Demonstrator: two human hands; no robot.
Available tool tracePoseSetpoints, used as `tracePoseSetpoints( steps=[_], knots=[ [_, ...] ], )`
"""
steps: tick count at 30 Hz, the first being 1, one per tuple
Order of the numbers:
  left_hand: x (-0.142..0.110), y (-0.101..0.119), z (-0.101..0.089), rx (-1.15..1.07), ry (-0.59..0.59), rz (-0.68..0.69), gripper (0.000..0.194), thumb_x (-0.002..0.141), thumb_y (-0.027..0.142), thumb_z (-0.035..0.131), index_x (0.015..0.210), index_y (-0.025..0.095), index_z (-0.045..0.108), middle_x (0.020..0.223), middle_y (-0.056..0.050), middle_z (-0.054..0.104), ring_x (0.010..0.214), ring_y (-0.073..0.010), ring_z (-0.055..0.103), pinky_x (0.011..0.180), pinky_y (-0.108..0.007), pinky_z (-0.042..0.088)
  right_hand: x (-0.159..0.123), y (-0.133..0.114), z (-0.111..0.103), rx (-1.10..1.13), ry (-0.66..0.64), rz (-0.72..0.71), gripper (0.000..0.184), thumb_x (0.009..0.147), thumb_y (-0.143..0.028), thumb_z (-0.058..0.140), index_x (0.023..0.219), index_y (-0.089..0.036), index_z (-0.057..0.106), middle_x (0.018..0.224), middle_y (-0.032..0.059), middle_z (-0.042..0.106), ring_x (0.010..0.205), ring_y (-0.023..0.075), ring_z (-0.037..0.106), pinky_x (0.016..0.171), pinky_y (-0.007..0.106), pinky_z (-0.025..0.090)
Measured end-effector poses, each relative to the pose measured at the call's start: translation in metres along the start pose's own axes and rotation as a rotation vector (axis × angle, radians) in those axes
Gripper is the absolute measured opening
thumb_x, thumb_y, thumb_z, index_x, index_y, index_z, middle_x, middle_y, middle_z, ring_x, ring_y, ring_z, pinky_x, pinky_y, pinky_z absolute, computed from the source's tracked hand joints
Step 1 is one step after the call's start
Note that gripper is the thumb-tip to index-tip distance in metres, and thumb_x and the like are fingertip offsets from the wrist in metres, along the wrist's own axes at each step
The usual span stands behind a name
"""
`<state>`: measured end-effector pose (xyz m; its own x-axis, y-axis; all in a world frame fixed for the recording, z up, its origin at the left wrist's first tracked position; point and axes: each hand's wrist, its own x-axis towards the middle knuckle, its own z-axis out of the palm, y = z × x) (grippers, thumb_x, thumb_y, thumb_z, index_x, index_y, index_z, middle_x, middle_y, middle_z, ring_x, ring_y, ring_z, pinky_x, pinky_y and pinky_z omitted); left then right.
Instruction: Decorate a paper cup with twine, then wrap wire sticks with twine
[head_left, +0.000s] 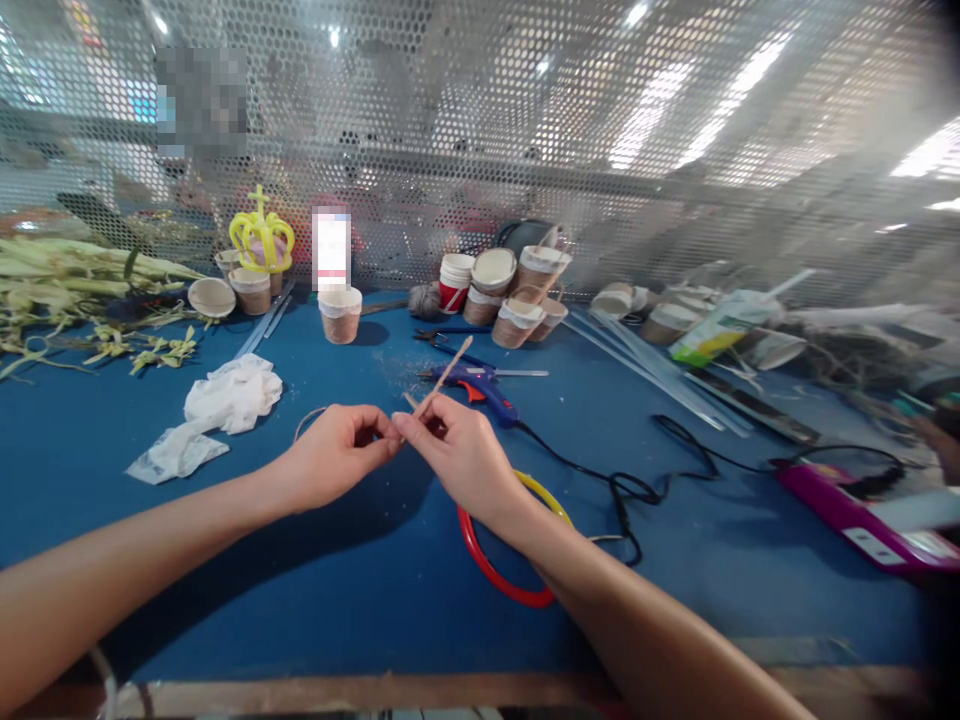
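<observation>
My right hand [469, 455] pinches a thin tan strip [452, 368] between thumb and fingers, its long end pointing up and away. A shorter pale tip shows just left of it. My left hand [337, 455] is closed in a pinch at the strip's lower end, its fingertips meeting my right thumb. Behind the left hand curves a thin tan cord [306, 420]; whether it joins the strip is hidden. Beyond the right hand a blue glue gun [480, 385] lies on the table. A red and yellow ring [487, 570] lies partly under my right forearm.
Crumpled white plastic [234, 393] lies left. Along the back stand several cups [517, 322], a yellow crown-shaped piece [261, 235] and a lit phone [331, 245]. Dried stalks [67, 280] fill the far left. Clear glue sticks [652, 370], a black cord [577, 465] and a magenta power strip [847, 515] lie right.
</observation>
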<state>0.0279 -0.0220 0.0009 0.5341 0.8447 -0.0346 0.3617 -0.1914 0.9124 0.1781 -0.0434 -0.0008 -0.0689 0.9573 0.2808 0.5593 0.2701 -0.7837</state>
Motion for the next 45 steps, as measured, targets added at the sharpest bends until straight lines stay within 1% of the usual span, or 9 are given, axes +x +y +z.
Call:
tracePoseSetpoints(
  steps=[13, 18, 20, 26, 31, 35, 38, 42, 45],
  knots=[
    [0.0, -0.001, -0.003, -0.118, -0.047, -0.069, 0.015, 0.069, 0.029, 0.054, 0.066, 0.014, 0.053, 0.057, 0.005, 0.044, 0.054, -0.0079, 0.037, 0.052, -0.021, 0.028, 0.001, 0.001, 0.001, 0.038, -0.003, 0.049, 0.029, 0.075, -0.035, 0.054, 0.056, -0.016, 0.046, 0.049, -0.0048, 0.043, 0.046, 0.0066, 0.034, 0.043, 0.02, 0.028],
    [-0.002, 0.006, -0.008, -0.241, -0.134, -0.144, 0.018, 0.066, 0.03, 0.058, 0.067, 0.013, 0.054, 0.059, 0.004, 0.048, 0.049, -0.0059, 0.034, 0.045, -0.02, 0.023, 0.004, -0.004, -0.006, 0.362, -0.242, 0.05, 0.019, 0.078, -0.034, 0.05, 0.071, -0.017, 0.049, 0.062, -0.0019, 0.052, 0.05, 0.0075, 0.046, 0.047, 0.02, 0.039],
    [-0.002, 0.008, -0.009, -0.258, -0.152, -0.142, 0.018, 0.066, 0.031, 0.058, 0.067, 0.013, 0.054, 0.059, 0.003, 0.048, 0.048, -0.0057, 0.034, 0.044, -0.02, 0.023, 0.005, -0.006, -0.009, 0.405, -0.287, 0.049, 0.018, 0.077, -0.033, 0.05, 0.07, -0.016, 0.049, 0.063, -0.0019, 0.052, 0.05, 0.0073, 0.047, 0.048, 0.02, 0.04],
    [0.0, 0.003, -0.009, -0.054, -0.052, -0.016, 0.013, 0.067, 0.027, 0.054, 0.063, 0.015, 0.052, 0.055, 0.005, 0.048, 0.05, -0.0073, 0.039, 0.05, -0.02, 0.03, 0.004, -0.001, -0.005, 0.213, -0.16, 0.051, 0.022, 0.077, -0.035, 0.05, 0.066, -0.016, 0.049, 0.06, -0.0029, 0.048, 0.046, 0.0069, 0.043, 0.045, 0.02, 0.036],
    [0.003, 0.002, -0.007, 0.208, 0.031, 0.052, 0.013, 0.07, 0.028, 0.051, 0.066, 0.016, 0.054, 0.055, 0.003, 0.052, 0.05, -0.0099, 0.044, 0.047, -0.02, 0.032, 0.002, 0.003, 0.002, 0.1, -0.048, 0.065, 0.025, 0.078, -0.038, 0.047, 0.064, -0.017, 0.046, 0.054, -0.0041, 0.044, 0.044, 0.008, 0.042, 0.044, 0.021, 0.034],
    [0.005, 0.009, -0.007, 0.326, 0.042, 0.103, 0.012, 0.07, 0.026, 0.049, 0.065, 0.015, 0.054, 0.058, 0.0, 0.055, 0.054, -0.0116, 0.047, 0.049, -0.021, 0.034, 0.003, 0.003, 0.004, 0.059, 0.016, 0.081, 0.027, 0.077, -0.039, 0.048, 0.062, -0.018, 0.046, 0.051, -0.0045, 0.044, 0.043, 0.0082, 0.042, 0.043, 0.021, 0.033],
    [0.005, 0.011, -0.005, 0.313, 0.042, 0.115, 0.013, 0.071, 0.025, 0.048, 0.065, 0.015, 0.053, 0.058, 0.0, 0.054, 0.053, -0.0111, 0.045, 0.05, -0.021, 0.033, 0.003, 0.001, 0.005, 0.043, 0.041, 0.083, 0.028, 0.077, -0.041, 0.048, 0.061, -0.017, 0.047, 0.049, -0.0043, 0.044, 0.042, 0.0084, 0.042, 0.042, 0.021, 0.033],
    [0.003, 0.001, -0.004, 0.204, 0.056, 0.066, 0.019, 0.072, 0.032, 0.047, 0.065, 0.015, 0.051, 0.055, 0.003, 0.048, 0.05, -0.009, 0.039, 0.049, -0.021, 0.031, 0.005, -0.002, 0.006, 0.045, 0.053, 0.082, 0.031, 0.076, -0.041, 0.05, 0.057, -0.017, 0.045, 0.046, -0.0044, 0.043, 0.041, 0.008, 0.04, 0.041, 0.021, 0.032],
    [0.002, -0.007, -0.005, 0.076, 0.064, 0.041, 0.022, 0.071, 0.034, 0.05, 0.063, 0.014, 0.049, 0.054, 0.004, 0.044, 0.05, -0.0076, 0.035, 0.048, -0.02, 0.028, 0.008, -0.006, 0.006, 0.068, -0.016, 0.085, 0.029, 0.076, -0.039, 0.05, 0.058, -0.017, 0.046, 0.049, -0.0034, 0.045, 0.042, 0.0084, 0.043, 0.04, 0.02, 0.035]
  ],
)
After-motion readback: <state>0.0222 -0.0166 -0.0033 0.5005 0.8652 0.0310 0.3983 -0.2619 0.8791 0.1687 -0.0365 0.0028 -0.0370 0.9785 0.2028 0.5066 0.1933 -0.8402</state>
